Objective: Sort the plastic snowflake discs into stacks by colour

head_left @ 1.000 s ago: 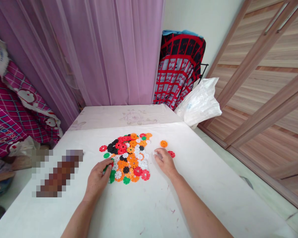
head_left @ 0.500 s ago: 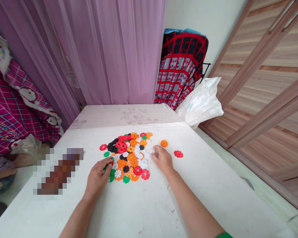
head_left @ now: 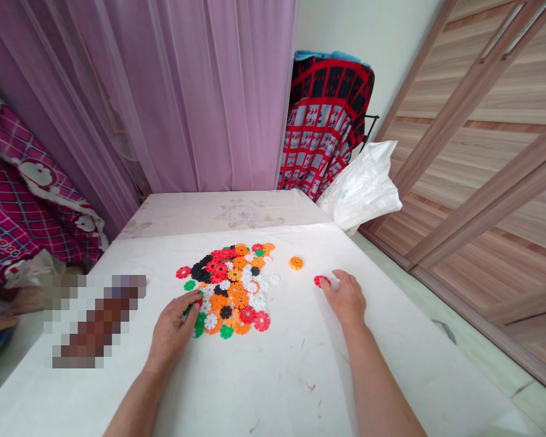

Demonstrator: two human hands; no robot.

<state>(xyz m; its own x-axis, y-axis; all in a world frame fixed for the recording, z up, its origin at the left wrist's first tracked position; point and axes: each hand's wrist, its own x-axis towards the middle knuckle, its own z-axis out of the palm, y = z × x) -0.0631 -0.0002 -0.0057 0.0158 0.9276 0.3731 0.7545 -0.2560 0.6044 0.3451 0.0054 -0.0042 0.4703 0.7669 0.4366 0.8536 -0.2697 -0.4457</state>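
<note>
White table (head_left: 236,391), bag (head_left: 368,185) alongside, left hand (head_left: 173,323) at disc pile (head_left: 239,294), hold unclear, right hand (head_left: 349,300) spread

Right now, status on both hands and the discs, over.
Left hand at left edge of disc pile, grip unclear. Right hand open at red disc, contact unclear. Orange disc between pile and red disc.

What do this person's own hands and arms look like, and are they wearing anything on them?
The left hand and right hand are ungloved, with no ring or watch to be made out. Both forearms are bare as far as the picture shows, with no sleeve in view.
</note>
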